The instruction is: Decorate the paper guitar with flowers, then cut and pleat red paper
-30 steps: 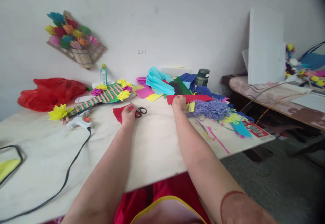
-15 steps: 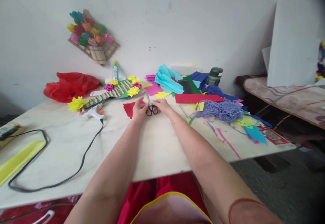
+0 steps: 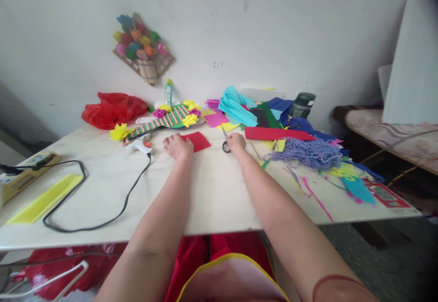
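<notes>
Head view shows the scissors [image 3: 225,140] lying on the surface [image 3: 212,192] just right of the red paper [image 3: 197,141], blades pointing away toward the wall, handles under the right hand [image 3: 236,142], which closes on them. The left hand [image 3: 176,146] rests flat, touching the left edge of the red paper. Half a second earlier both hands met at the scissors; now they are apart, the paper between them

glue gun [image 3: 139,145], red bag [image 3: 112,108], lilac yarn [image 3: 308,152], coloured paper pile [image 3: 253,110].
</notes>
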Demonstrator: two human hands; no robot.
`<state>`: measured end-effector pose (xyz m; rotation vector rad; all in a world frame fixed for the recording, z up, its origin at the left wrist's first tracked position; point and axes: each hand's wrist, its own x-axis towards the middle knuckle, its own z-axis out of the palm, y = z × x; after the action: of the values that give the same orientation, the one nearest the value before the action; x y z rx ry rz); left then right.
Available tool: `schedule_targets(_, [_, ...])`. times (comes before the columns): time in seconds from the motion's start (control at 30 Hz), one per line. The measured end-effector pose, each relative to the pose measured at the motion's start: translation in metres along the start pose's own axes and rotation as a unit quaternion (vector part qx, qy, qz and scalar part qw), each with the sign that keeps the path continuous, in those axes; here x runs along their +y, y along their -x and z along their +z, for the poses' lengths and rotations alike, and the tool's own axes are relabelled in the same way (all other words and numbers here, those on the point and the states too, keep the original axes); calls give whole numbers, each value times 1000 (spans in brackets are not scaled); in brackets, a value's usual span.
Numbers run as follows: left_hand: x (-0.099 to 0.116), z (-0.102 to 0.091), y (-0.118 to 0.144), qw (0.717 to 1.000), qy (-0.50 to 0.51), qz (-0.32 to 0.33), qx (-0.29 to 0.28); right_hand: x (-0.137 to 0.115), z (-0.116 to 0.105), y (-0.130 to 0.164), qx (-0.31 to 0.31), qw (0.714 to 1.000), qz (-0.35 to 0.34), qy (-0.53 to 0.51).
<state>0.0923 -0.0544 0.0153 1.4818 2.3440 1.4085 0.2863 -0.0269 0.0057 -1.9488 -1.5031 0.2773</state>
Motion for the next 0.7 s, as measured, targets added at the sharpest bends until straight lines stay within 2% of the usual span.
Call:
schedule_targets(0.1, [-10, 0, -7, 995, -58, -71, -28, 1, -3, 1, -11, 997, 13, 73])
schedule_targets(0.17, [-14, 3, -10, 991, -68, -99, -56, 1, -3, 3, -5, 993, -7, 119])
schedule_targets(0.3, [-16, 6, -13, 990, -66, -105, -66, -3, -3, 10, 43, 978, -109, 174])
schedule_targets(0.43, [-18, 7, -15, 994, -37, -88, -60, -8, -3, 16, 37, 972, -170, 155])
schedule_targets(0.5, [-20, 10, -16, 995, 30, -77, -61, -9, 0, 16, 19, 975, -182, 128])
schedule_targets(0.57, [-20, 15, -16, 983, 148, -84, -70, -10, 3, 15, 1, 979, -183, 85])
schedule_targets(0.63, [-20, 20, -15, 944, 301, -102, -92, -11, 7, 13, -10, 986, -166, 13])
schedule_targets(0.7, [-18, 23, -14, 885, 433, -121, -121, -13, 10, 11, -16, 987, -137, -86])
